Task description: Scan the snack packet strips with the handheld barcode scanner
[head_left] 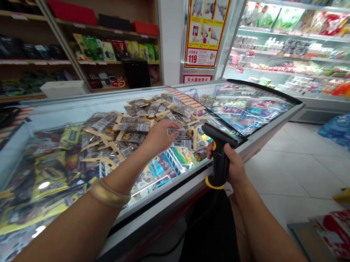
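Observation:
My right hand [235,164] grips a black handheld barcode scanner [220,155] with yellow trim, held upright over the freezer's front edge. A cable runs down from its handle. My left hand [160,136], with a gold-coloured bangle on the wrist, reaches over the glass top. Its thumb and fingers close on the left end of a clear-and-brown snack packet [186,133] with tan edges. Many similar packets [133,137] lie heaped around that hand on the chest freezer [171,194]. The scanner head is just right of the held packet.
Under the glass are colourful frozen packages [49,172] and wire baskets. Shelves with bagged goods [108,50] stand behind at left, beside a red-and-yellow poster [206,30]. A lit refrigerated display [301,48] is at right. Blue-wrapped bottles [345,129] and a red carton [339,230] sit on the floor.

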